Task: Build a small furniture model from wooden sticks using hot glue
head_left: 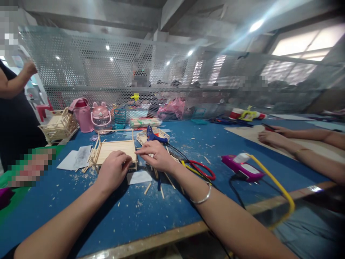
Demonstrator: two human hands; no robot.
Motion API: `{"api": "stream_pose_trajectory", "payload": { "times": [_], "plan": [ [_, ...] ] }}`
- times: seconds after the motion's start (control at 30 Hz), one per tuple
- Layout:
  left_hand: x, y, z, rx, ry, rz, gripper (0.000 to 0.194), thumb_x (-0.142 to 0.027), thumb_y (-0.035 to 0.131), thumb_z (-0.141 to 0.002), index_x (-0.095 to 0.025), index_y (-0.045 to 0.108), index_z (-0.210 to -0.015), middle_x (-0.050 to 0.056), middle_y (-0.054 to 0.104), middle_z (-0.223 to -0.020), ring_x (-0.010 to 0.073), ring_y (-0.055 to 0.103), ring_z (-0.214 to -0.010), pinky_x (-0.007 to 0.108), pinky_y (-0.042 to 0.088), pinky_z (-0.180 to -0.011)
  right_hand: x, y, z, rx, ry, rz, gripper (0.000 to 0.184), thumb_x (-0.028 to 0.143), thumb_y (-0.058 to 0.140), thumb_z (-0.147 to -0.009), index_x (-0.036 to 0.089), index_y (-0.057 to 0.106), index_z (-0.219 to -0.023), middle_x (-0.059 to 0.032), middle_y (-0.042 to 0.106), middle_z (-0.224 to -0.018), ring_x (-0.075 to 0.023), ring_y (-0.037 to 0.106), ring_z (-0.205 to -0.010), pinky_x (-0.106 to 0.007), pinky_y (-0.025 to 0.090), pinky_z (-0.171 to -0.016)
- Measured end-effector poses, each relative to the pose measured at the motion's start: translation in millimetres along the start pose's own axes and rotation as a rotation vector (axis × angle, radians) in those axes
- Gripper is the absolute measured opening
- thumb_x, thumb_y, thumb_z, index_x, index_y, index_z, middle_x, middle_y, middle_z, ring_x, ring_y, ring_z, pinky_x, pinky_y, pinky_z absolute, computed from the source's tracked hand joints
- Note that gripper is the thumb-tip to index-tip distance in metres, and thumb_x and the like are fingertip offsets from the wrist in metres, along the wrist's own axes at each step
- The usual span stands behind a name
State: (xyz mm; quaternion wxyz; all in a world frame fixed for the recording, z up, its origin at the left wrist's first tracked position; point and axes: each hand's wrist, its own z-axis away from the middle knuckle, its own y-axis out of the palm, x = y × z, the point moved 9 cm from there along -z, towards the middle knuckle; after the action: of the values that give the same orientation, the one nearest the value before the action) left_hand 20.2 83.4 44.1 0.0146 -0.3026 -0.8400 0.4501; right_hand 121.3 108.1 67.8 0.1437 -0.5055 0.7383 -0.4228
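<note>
A small bed-like frame of pale wooden sticks, with a slatted top and raised rails, stands on the blue table before me. My left hand is at its near edge, fingers curled and pinched together; what lies between the fingertips is hidden. From the right, my right hand reaches to the frame's right corner, its fingers stretched out and the fingertips at the edge. Just behind that hand lies a blue glue gun by a second small stick piece. A white paper lies below my hands.
Loose sticks and scraps litter the table. Cables and a red ring lie right, near a purple device with a yellow cord. A pink flask and a pink bottle stand behind. A co-worker's hands rest far right.
</note>
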Motion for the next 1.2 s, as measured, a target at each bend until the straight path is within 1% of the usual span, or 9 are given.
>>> {"api": "stream_pose_trajectory", "payload": {
  "times": [0.13,0.23,0.33,0.47,0.7,0.87,0.97,1.13,1.2],
  "plan": [
    [0.4,0.0,0.0,0.007,-0.012,0.004,0.015,-0.021,0.049,-0.082,-0.017,0.063,-0.08,0.006,0.06,-0.08,0.0178,0.053,-0.079,0.03,0.043,-0.071,-6.2,-8.7,-1.4,-0.034,0.045,-0.051,0.026,0.016,0.049,-0.079,0.019,0.064,-0.1,-0.0034,0.064,-0.079,-0.0133,0.053,-0.073,-0.029,0.036,-0.071],
    [0.3,-0.4,0.1,0.006,-0.013,-0.001,0.016,-0.021,0.048,-0.082,-0.017,0.064,-0.079,0.006,0.06,-0.08,0.018,0.053,-0.08,0.03,0.043,-0.072,-30.8,-22.5,1.3,-0.108,0.234,-0.062,0.027,0.015,0.047,-0.077,0.014,0.062,-0.1,-0.0034,0.062,-0.077,-0.0107,0.05,-0.064,-0.024,0.038,-0.062],
    [-0.4,-0.9,0.0,-0.003,0.001,-0.01,0.017,-0.022,0.048,-0.082,-0.017,0.064,-0.079,0.006,0.059,-0.08,0.0183,0.052,-0.08,0.03,0.042,-0.071,-54.8,-10.8,9.9,0.084,0.438,0.088,0.016,0.024,0.052,-0.074,0.015,0.063,-0.067,-0.0019,0.058,-0.06,-0.0105,0.047,-0.053,-0.022,0.033,-0.051],
    [-0.1,-0.5,0.0,-0.01,0.012,-0.02,0.018,-0.023,0.047,-0.083,-0.017,0.064,-0.079,0.006,0.06,-0.08,0.0183,0.052,-0.08,0.03,0.042,-0.071,-69.4,17.1,27.9,0.431,0.586,0.366,0.031,0.04,0.06,-0.065,0.017,0.054,-0.044,-0.0043,0.051,-0.045,-0.0125,0.046,-0.045,-0.024,0.027,-0.043],
    [0.5,-0.1,0.0,-0.016,0.016,-0.01,0.019,-0.023,0.047,-0.083,-0.018,0.064,-0.078,0.006,0.06,-0.079,0.0179,0.052,-0.079,0.03,0.043,-0.07,-58.8,27.6,30.5,0.478,0.619,0.354,0.025,0.027,0.06,-0.06,0.019,0.052,-0.039,-0.003,0.048,-0.036,-0.0119,0.046,-0.038,-0.023,0.026,-0.038],
    [0.3,-1.4,0.0,-0.031,0.019,0.005,0.019,-0.023,0.047,-0.082,-0.018,0.065,-0.078,0.006,0.06,-0.079,0.0178,0.052,-0.078,0.03,0.043,-0.07,-63.5,17.2,33.8,0.422,0.768,0.11,0.028,0.023,0.055,-0.064,0.018,0.048,-0.037,0.0007,0.043,-0.033,-0.0084,0.038,-0.033,-0.022,0.023,-0.036],
    [-0.2,-1.3,-0.1,-0.026,0.015,0.005,0.019,-0.023,0.047,-0.082,-0.018,0.065,-0.078,0.006,0.06,-0.079,0.0176,0.052,-0.078,0.03,0.043,-0.07,-61.9,17.3,32.4,0.373,0.798,-0.238,0.028,0.02,0.047,-0.069,0.016,0.047,-0.041,0.0005,0.05,-0.04,-0.0072,0.04,-0.035,-0.02,0.025,-0.036],
    [-0.2,-1.5,0.1,-0.015,-0.003,0.016,0.017,-0.021,0.047,-0.082,-0.017,0.063,-0.079,0.006,0.059,-0.08,0.0184,0.052,-0.08,0.031,0.043,-0.072,-51.3,32.4,32.4,0.33,0.853,-0.886,0.006,0.02,0.053,-0.067,0.016,0.048,-0.067,0.002,0.058,-0.052,-0.0051,0.044,-0.038,-0.015,0.026,-0.035],
    [0.0,-1.9,0.2,-0.015,-0.006,0.029,0.016,-0.021,0.047,-0.082,-0.017,0.063,-0.08,0.006,0.059,-0.08,0.0184,0.052,-0.08,0.031,0.043,-0.072,-50.8,31.7,32.2,0.282,0.865,-0.963,0.025,0.015,0.058,-0.062,0.016,0.048,-0.085,0.004,0.058,-0.052,-0.0055,0.045,-0.038,-0.015,0.029,-0.035]
  ]
}}
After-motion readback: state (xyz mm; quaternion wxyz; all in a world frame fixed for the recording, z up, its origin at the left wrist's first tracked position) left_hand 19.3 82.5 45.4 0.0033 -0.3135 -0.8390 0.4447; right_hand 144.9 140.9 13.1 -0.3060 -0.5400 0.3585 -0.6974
